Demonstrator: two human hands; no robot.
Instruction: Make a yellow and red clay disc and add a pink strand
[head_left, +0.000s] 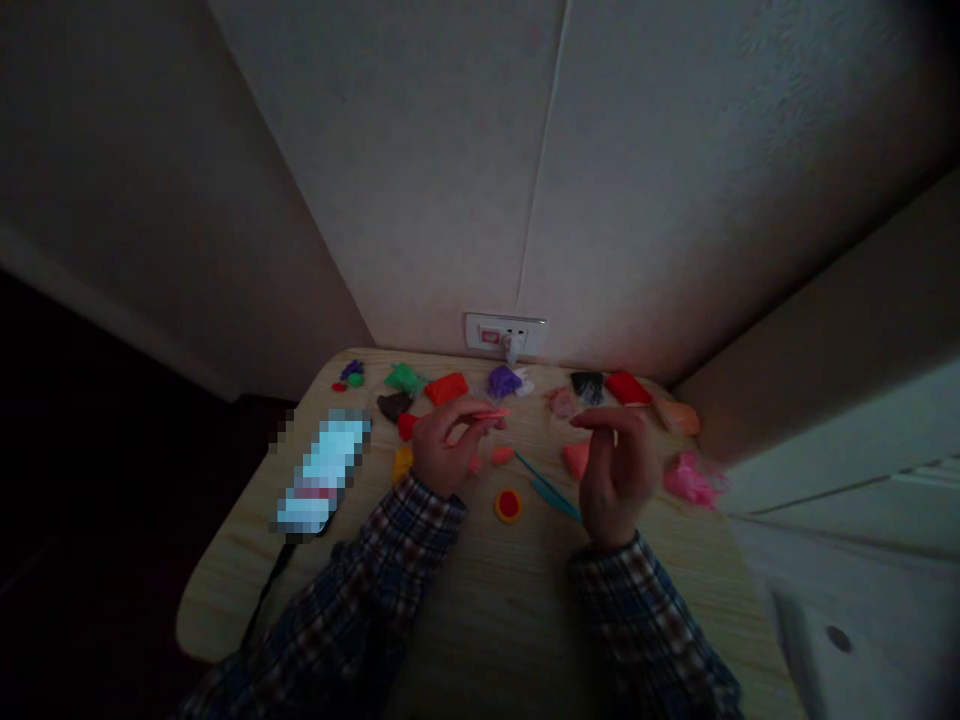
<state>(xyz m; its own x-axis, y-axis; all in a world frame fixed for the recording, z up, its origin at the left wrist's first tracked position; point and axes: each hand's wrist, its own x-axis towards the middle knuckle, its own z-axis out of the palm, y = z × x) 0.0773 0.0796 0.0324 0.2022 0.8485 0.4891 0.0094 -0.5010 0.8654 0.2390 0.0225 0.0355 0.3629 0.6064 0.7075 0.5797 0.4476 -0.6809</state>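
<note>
My left hand [448,448] pinches a flat coral-pink piece of modelling clay [491,413] between thumb and fingertips, above the table. Across from it, my right hand [619,470] is raised with its fingers bent toward the left and apart from the thumb, and nothing shows in it. A coral lump of clay [576,459] lies just behind the right hand, partly covered by it. Between the hands are a small orange-pink clay piece [503,455], a teal modelling tool [553,494] and a yellow disc with a red centre [508,505].
Several bagged clay lumps line the table's back edge, among them green [405,378], orange [447,388], purple [504,381] and red [628,388]. Bright pink clay [691,480] sits at the right. A lit, blurred phone [324,475] lies left. A wall socket [506,333] holds a plug.
</note>
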